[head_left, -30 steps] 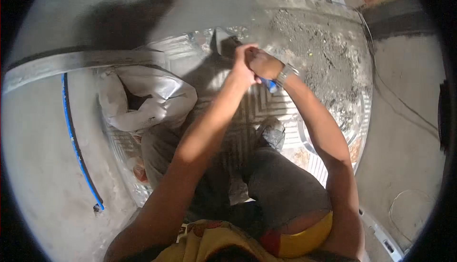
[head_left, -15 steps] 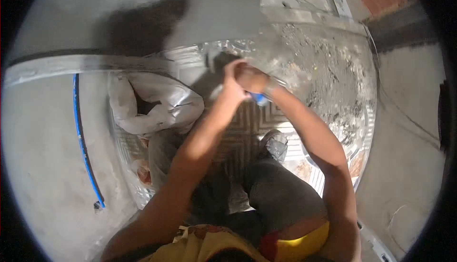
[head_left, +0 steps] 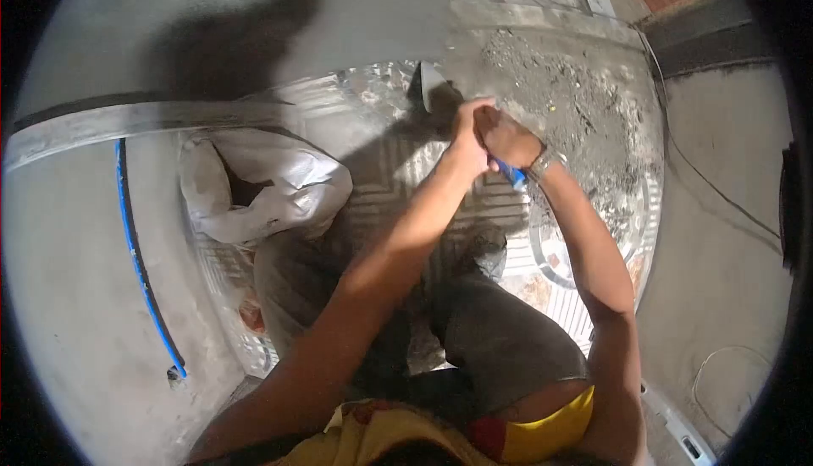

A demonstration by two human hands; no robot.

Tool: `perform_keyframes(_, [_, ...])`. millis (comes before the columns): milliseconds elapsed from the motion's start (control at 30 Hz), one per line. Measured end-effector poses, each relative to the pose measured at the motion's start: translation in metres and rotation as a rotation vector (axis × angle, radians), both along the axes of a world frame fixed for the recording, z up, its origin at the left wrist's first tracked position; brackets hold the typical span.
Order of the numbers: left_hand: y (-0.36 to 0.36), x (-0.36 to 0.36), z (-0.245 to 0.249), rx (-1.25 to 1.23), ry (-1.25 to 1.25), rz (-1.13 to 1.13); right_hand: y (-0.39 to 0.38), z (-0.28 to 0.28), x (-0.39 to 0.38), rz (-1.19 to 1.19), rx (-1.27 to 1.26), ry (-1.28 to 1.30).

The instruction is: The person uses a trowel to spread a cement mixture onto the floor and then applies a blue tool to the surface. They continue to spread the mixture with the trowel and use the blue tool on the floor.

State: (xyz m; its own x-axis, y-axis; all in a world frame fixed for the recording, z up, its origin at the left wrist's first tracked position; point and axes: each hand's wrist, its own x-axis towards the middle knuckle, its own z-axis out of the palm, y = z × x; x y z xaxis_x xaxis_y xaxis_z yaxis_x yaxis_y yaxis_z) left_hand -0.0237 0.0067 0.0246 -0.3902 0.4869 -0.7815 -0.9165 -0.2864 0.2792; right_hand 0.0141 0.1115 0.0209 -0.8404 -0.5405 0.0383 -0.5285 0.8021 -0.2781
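Close together at the upper middle of the head view, my left hand [head_left: 467,138] and my right hand [head_left: 513,138] are both closed around a trowel. Its pointed grey blade [head_left: 431,87] sticks out beyond my fingers, toward the wall at upper left. The blue handle end [head_left: 511,176] shows below my right hand. My fingers hide the middle of the tool. Below the hands lies the patterned floor [head_left: 405,157], partly in shadow.
A white sack [head_left: 292,180] with a rolled, open mouth stands at left. Grey mortar debris [head_left: 563,98] is scattered over the floor at right. A blue conduit [head_left: 142,254] runs along the left wall. A spirit level [head_left: 677,428] lies at lower right.
Both hands have moved to the right together with the trowel. Its blade, blurred before, now shows clearly. The view has shifted slightly.
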Motion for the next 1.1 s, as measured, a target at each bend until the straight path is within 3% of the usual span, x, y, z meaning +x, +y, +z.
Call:
perform_keyframes(33, [-0.006, 0.009, -0.002, -0.044, 0.167, 0.092, -0.007, 0.001, 0.000, -0.008, -0.011, -0.188])
perform_keyframes(67, [-0.012, 0.018, -0.004, -0.095, 0.333, 0.182, -0.016, 0.000, -0.003, 0.003, -0.120, -0.166])
perform_keyframes(133, [-0.042, 0.009, -0.024, -0.026, 0.381, 0.227, -0.040, -0.013, -0.013, 0.016, -0.317, -0.122])
perform_keyframes(167, [-0.063, -0.011, -0.030, 0.067, 0.129, 0.126, -0.059, -0.026, -0.026, -0.022, -0.370, -0.128])
perform_keyframes(267, [-0.067, -0.027, -0.019, 0.045, 0.232, 0.048, -0.079, -0.057, -0.047, -0.205, -0.398, -0.272])
perform_keyframes(300, [-0.055, -0.022, -0.014, 0.080, 0.189, 0.087, -0.063, -0.053, -0.048, -0.094, -0.311, -0.350])
perform_keyframes(367, [-0.017, -0.004, -0.008, 0.076, 0.181, 0.046, -0.013, -0.017, -0.015, -0.313, -0.560, -0.571])
perform_keyframes(400, [0.001, 0.006, -0.003, 0.041, 0.151, -0.016, 0.004, -0.006, 0.006, -0.185, -0.278, -0.336])
perform_keyframes(467, [0.015, 0.020, 0.018, -0.026, 0.087, -0.089, 0.007, 0.012, 0.022, -0.139, -0.014, -0.060])
perform_keyframes(500, [0.009, 0.025, 0.026, -0.070, 0.147, -0.062, 0.001, 0.015, 0.030, -0.245, -0.039, -0.045])
perform_keyframes(533, [0.000, 0.025, 0.029, -0.124, 0.273, -0.006, -0.007, 0.036, 0.028, -0.071, 0.002, -0.136])
perform_keyframes(600, [-0.028, 0.025, -0.032, -0.112, 0.629, 0.175, -0.042, 0.012, 0.013, -0.129, -0.311, 0.008])
perform_keyframes(667, [-0.064, 0.000, -0.036, -0.056, 0.444, 0.043, -0.070, -0.017, -0.009, -0.169, -0.369, -0.085])
perform_keyframes(700, [-0.068, -0.012, -0.011, -0.010, 0.184, -0.087, -0.071, -0.029, -0.015, -0.205, -0.360, -0.162])
perform_keyframes(733, [-0.056, -0.009, -0.024, 0.057, 0.119, -0.110, -0.058, -0.034, -0.008, -0.232, -0.354, -0.214])
perform_keyframes(767, [-0.043, 0.005, -0.047, 0.043, 0.662, -0.259, -0.037, -0.032, 0.002, -0.239, -0.298, -0.331])
perform_keyframes(800, [-0.031, 0.020, -0.071, -0.070, 1.189, -0.271, -0.020, -0.024, 0.024, -0.266, -0.313, -0.201])
perform_keyframes(867, [0.007, 0.052, -0.053, 0.240, 0.504, -0.176, 0.011, 0.001, 0.072, -0.289, -0.231, -0.085])
perform_keyframes(933, [0.014, 0.076, -0.043, 0.244, 0.279, -0.202, 0.008, -0.004, 0.111, -0.351, 0.016, 0.139])
perform_keyframes(967, [0.006, 0.077, -0.033, 0.169, 0.218, -0.220, 0.005, -0.006, 0.115, -0.428, 0.090, 0.036])
perform_keyframes(1000, [-0.001, 0.076, -0.021, 0.096, 0.153, -0.235, -0.017, 0.027, 0.093, -0.623, -0.433, -0.306])
perform_keyframes(1067, [-0.044, 0.065, -0.019, 0.027, 0.276, -0.237, -0.054, 0.038, 0.073, -0.729, -0.869, -0.568])
perform_keyframes(1100, [-0.067, 0.053, -0.020, -0.011, 0.380, -0.226, -0.072, 0.035, 0.060, -0.696, -0.950, -0.635])
